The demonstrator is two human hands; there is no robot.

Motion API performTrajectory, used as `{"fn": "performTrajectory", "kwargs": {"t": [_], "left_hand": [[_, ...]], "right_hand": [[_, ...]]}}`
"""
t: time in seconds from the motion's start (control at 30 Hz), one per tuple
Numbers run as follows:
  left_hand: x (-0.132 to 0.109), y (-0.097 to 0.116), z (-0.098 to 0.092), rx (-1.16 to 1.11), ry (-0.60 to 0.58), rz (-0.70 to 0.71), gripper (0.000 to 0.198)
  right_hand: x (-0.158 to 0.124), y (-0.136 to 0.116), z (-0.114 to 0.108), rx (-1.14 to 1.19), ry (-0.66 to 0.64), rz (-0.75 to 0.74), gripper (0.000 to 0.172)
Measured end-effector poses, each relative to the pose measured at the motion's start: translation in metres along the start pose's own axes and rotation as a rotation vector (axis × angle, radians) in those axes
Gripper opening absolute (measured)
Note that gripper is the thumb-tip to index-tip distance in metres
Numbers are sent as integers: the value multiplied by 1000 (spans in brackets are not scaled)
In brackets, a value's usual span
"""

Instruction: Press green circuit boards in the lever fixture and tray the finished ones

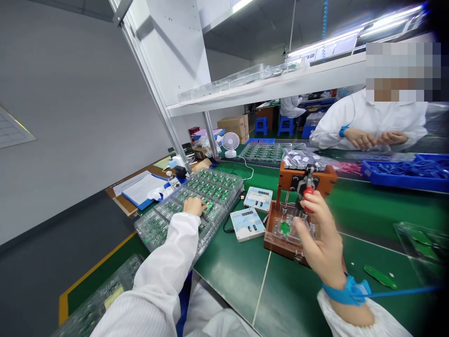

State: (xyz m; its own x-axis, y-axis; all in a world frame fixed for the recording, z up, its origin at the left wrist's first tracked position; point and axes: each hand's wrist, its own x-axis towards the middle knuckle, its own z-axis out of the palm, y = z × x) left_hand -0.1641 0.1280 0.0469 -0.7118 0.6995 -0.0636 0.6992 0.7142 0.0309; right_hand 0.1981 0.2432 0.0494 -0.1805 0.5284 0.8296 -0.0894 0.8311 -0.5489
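Observation:
My left hand (194, 206) reaches over a clear plastic tray (224, 213) of small green circuit boards. Its fingertips are closed at the edge of one circuit board (209, 205). On the right, my right hand (324, 243) has its fingers curled over the red handle (308, 200) of a toggle clamp on an orange-brown test fixture (280, 243); the thumb stands apart from the handle. A green board (285, 228) lies in the fixture's clear holder below the clamp. A blue wrist strap (347, 290) with a cord circles my right wrist.
Two white meter boxes (247, 223) stand between tray and fixture. A small fan (230, 142) is behind. Right of the fixture lie a green strip (380, 276) and a clear tray (421, 243). A co-worker (372, 121) sits opposite, near a blue bin (403, 180). A shelf (273, 86) hangs overhead.

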Motion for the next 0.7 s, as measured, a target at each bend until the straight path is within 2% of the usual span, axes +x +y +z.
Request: {"fn": "performTrajectory", "kwargs": {"t": [0.13,0.4,0.7], "left_hand": [[0,4,-3,36,-35,-7,19],[13,9,-7,61,-145,-65,21],[20,11,-7,47,-142,-68,23]], "right_hand": [[0,-1,0,-6,4,-7,43],[0,0,1,0,9,-19,44],[-1,2,2,15,10,-4,46]]}}
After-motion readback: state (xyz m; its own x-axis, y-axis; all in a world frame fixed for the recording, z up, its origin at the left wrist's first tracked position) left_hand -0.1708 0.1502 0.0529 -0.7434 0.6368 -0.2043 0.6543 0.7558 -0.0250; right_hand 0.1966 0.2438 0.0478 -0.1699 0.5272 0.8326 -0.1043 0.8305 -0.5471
